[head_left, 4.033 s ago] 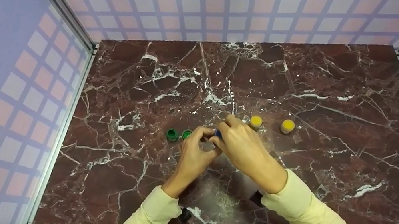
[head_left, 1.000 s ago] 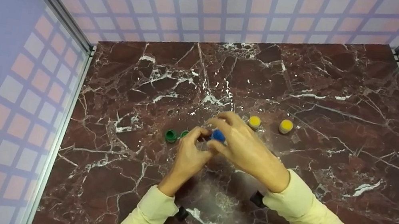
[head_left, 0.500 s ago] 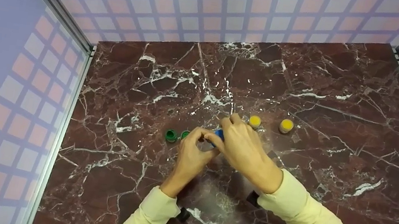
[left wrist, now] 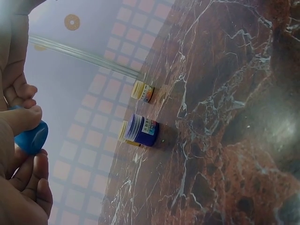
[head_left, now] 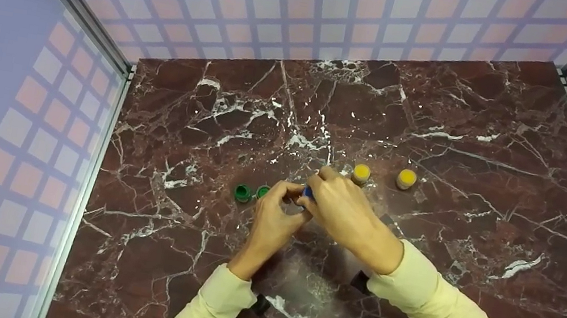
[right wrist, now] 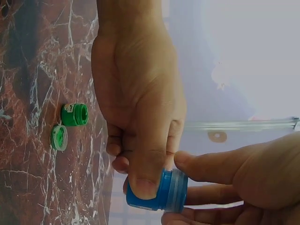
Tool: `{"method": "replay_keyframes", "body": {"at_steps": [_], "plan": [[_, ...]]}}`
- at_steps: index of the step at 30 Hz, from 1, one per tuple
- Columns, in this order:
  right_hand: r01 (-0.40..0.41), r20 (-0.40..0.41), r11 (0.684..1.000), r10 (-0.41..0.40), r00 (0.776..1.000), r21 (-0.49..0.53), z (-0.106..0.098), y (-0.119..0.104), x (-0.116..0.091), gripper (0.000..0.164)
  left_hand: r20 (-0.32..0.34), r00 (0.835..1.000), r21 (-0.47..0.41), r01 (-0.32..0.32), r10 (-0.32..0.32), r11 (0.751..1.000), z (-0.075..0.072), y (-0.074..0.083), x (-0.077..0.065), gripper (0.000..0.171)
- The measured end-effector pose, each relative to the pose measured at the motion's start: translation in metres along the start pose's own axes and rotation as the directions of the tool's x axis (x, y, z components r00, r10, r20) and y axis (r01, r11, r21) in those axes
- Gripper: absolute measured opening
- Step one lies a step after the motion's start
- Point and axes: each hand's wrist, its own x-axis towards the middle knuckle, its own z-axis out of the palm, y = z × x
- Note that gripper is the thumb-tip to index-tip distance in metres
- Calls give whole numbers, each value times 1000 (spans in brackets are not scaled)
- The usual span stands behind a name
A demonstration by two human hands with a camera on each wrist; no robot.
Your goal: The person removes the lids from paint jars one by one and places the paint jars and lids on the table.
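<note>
Both hands meet on a small blue paint jar (right wrist: 163,191) held above the table. My left hand (head_left: 276,221) grips the jar body, its thumb pressed along the side in the right wrist view. The ribbed lid (right wrist: 177,192) is pinched between the thumb and fingers of my right hand (head_left: 346,213). In the head view the fingers cover most of the jar. Left of the hands stands an uncapped green paint jar (head_left: 242,193), with its green-stained lid (right wrist: 59,138) lying beside it.
Two yellow paint jars (head_left: 361,173) (head_left: 406,179) stand beyond the right hand. A dark blue-purple jar (left wrist: 144,130) with a clear lid stands before one of them in the left wrist view. Tiled-pattern walls (head_left: 301,18) bound the marbled tabletop (head_left: 481,215) at the back and sides.
One second ago my right fingers were spread around the blue jar's top; they have closed on it again and shifted slightly. The left hand keeps its grip; the standing jars have not moved.
</note>
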Motion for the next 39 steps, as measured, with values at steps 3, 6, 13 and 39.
{"method": "replay_keyframes", "body": {"at_steps": [3,6,13,39], "plan": [[52,19,999,-53,998,15,-1,2,1,22,8,1000,-18,10,-10,1000,0,0,-1,33],[107,38,994,-108,993,33,-2,4,2,23,13,1000,-28,1,-1,1000,-1,-1,-1,34],[179,92,977,-190,977,119,-8,9,1,33,28,999,-25,-19,20,999,-2,-3,0,33],[275,93,950,-290,953,146,-9,20,-1,26,87,990,3,-112,111,994,-8,-7,2,37]]}}
